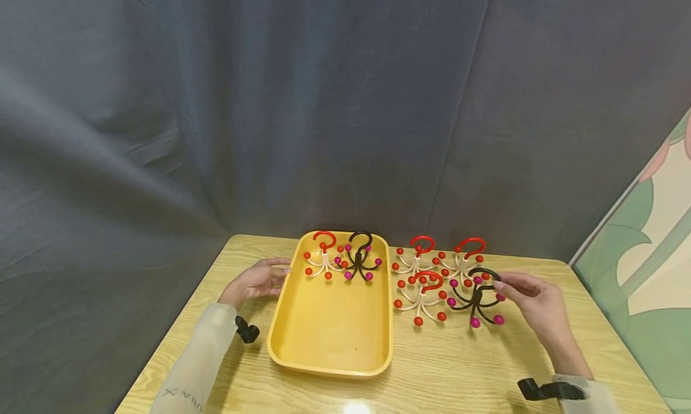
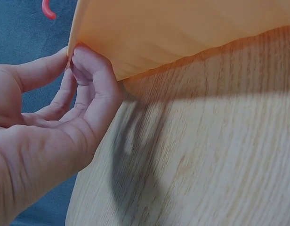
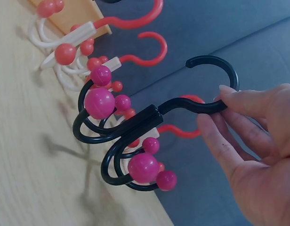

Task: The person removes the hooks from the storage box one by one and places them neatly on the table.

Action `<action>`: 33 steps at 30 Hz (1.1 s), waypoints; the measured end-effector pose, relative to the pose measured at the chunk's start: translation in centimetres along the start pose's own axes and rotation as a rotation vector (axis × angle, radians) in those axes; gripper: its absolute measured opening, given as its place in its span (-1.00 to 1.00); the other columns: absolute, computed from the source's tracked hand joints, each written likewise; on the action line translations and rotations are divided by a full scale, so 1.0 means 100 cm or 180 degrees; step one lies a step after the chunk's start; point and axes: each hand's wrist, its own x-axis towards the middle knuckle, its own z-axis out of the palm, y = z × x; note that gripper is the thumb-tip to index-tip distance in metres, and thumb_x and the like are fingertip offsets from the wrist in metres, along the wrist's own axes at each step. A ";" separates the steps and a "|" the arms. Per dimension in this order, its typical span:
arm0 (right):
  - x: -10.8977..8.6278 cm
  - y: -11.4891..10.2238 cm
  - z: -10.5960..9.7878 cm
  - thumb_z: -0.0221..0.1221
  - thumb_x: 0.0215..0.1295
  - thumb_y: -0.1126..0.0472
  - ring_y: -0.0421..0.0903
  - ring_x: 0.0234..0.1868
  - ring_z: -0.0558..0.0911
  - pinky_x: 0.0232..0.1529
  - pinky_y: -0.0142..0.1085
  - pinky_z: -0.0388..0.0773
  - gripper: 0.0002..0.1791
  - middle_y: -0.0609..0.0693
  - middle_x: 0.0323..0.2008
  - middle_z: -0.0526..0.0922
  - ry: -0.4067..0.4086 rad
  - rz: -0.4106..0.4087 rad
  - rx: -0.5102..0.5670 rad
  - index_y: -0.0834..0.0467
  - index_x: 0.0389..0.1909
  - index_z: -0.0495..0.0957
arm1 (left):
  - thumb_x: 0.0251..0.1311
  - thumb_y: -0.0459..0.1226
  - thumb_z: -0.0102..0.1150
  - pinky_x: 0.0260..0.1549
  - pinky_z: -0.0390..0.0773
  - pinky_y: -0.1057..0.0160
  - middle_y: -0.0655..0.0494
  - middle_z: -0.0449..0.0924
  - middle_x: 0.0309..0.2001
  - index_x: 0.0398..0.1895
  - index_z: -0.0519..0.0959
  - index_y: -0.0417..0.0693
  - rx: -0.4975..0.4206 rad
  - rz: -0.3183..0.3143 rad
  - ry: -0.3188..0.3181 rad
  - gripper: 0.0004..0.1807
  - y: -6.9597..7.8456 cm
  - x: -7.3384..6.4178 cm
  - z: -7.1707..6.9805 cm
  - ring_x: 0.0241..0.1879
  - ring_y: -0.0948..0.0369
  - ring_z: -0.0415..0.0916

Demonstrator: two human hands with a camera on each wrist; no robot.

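Gray-blue curtain point(image 1: 324, 114) fills the top of frame, wood table point(image 1: 448, 372) across the bottom. Yellow tray point(image 1: 335, 324) at lower center; left hand point(image 1: 261, 279) has thumb and fingers pinched on its left rim. Right hand point(image 1: 540, 306), lower right: thumb and fingertips nearly closed on the hook of a magenta-balled black hanger point(image 1: 477, 297). Hard to tell if that one's lower balls touch wood. 3 red-hooked white hangers point(image 1: 420, 302) just left and behind; 1 red-hooked hanger point(image 1: 325, 261) plus 1 spare black hanger point(image 1: 358, 261) at tray's upper end.
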 end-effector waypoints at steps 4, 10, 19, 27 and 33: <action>0.001 0.004 0.003 0.41 0.37 0.05 -0.48 -0.28 0.72 -0.21 -0.59 0.58 -0.55 -0.57 -0.29 0.73 -0.0009 0.0083 -0.0045 0.30 0.09 0.71 | 0.54 -0.33 0.11 -0.13 0.78 0.16 -0.12 0.67 0.19 0.53 0.27 -0.22 -0.0034 -0.0003 0.0028 -0.43 -0.001 0.000 0.001 -0.02 0.13 0.72; 0.001 0.007 0.005 0.40 0.38 0.00 -0.49 -0.26 0.71 -0.20 -0.60 0.56 -0.51 -0.59 -0.28 0.71 -0.0021 0.0184 -0.0084 0.29 0.12 0.70 | 0.54 -0.33 0.12 -0.11 0.78 0.15 -0.11 0.67 0.20 0.52 0.28 -0.20 -0.0034 -0.0013 0.0051 -0.44 -0.001 0.000 0.002 -0.01 0.12 0.72; 0.001 0.014 0.006 0.39 0.39 0.00 -0.48 -0.26 0.72 -0.18 -0.62 0.57 -0.51 -0.58 -0.29 0.72 -0.0020 0.0277 -0.0049 0.28 0.15 0.69 | 0.56 -0.31 0.10 -0.10 0.78 0.17 -0.14 0.65 0.24 0.56 0.21 -0.24 -0.0038 0.0044 -0.0033 -0.40 0.000 -0.001 0.000 0.00 0.14 0.72; 0.001 0.017 0.006 0.40 0.37 -0.01 -0.47 -0.25 0.73 -0.18 -0.64 0.56 -0.48 -0.58 -0.29 0.72 0.0020 0.0315 -0.0029 0.29 0.16 0.68 | 0.55 -0.30 0.11 -0.13 0.79 0.17 -0.11 0.67 0.20 0.56 0.20 -0.26 -0.0082 0.0045 -0.0073 -0.38 0.000 -0.001 -0.001 -0.03 0.15 0.73; 0.003 0.018 0.006 0.40 0.37 0.00 -0.48 -0.26 0.73 -0.18 -0.64 0.57 -0.47 -0.59 -0.29 0.71 0.0012 0.0310 -0.0008 0.31 0.16 0.67 | 0.55 -0.31 0.11 -0.15 0.79 0.18 -0.11 0.67 0.18 0.57 0.19 -0.27 -0.0101 0.0051 -0.0105 -0.38 0.000 -0.001 -0.001 -0.04 0.15 0.72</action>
